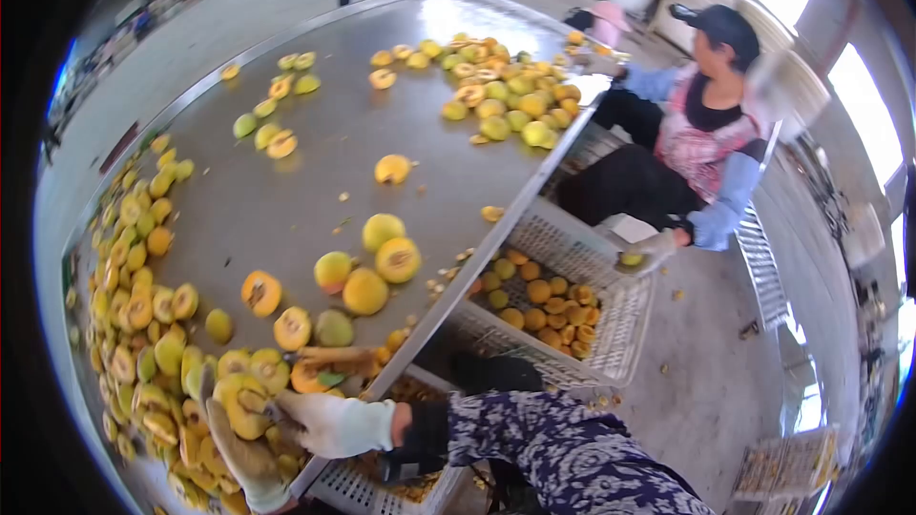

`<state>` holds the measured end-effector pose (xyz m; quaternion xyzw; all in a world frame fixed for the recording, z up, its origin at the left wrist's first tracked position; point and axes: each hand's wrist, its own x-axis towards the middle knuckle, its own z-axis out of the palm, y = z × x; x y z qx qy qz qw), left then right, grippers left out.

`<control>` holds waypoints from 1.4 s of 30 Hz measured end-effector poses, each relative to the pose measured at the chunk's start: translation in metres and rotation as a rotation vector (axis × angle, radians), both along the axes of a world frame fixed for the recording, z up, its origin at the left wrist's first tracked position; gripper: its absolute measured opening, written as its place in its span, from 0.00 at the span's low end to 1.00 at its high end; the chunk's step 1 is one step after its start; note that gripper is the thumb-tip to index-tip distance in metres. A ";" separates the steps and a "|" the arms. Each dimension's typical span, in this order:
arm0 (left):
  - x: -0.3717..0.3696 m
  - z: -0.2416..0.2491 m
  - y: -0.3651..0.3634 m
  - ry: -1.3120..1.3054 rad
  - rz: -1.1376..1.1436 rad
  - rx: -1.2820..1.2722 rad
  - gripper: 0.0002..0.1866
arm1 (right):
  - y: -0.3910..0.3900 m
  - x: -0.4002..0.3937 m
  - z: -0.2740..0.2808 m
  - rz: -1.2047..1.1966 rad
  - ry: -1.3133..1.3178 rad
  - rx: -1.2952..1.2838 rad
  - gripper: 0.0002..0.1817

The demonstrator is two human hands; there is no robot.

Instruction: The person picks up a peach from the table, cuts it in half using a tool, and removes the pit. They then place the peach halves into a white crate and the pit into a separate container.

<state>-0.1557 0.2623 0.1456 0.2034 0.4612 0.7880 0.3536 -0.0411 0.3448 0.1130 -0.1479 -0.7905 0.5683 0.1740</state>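
My left hand [232, 448], in a pale work glove, is closed around a yellow peach [239, 402] at the near-left edge of the metal table. Against that fruit presses my right hand [334, 425], gloved in white, its fingers pinched together. A small greyish metal tip seems to show at them, but what they grip is mostly hidden. Just beyond my hands a tool with a wooden handle [336, 357] lies among the peaches. Halved peaches [292, 327] with pits showing and whole peaches [365, 292] rest nearby. A large heap of peaches [138, 305] runs along the left side.
The metal table [315, 181] has a raised rim. More peaches [520, 100] are piled at its far right. A co-worker [706, 133] sits there, one glove holding a fruit. A plastic crate [611, 353] of peach halves stands on the floor; another crate [358, 491] is beneath my arm.
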 end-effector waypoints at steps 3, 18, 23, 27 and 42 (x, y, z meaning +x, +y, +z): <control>0.010 0.000 0.002 0.344 0.126 -0.058 0.28 | 0.007 0.002 0.003 -0.061 0.046 0.000 0.11; 0.015 -0.016 -0.007 1.208 0.393 -0.242 0.31 | 0.011 0.012 0.002 0.165 0.112 -0.243 0.15; 0.001 -0.020 -0.010 0.995 0.201 -0.123 0.27 | 0.018 0.026 0.045 0.229 -0.155 -0.568 0.22; 0.002 -0.007 -0.011 0.350 0.023 -0.054 0.30 | 0.012 0.015 0.036 0.162 -0.333 -0.677 0.24; 0.001 -0.033 -0.009 0.556 0.304 -0.281 0.14 | -0.006 -0.001 -0.032 0.017 0.257 0.754 0.10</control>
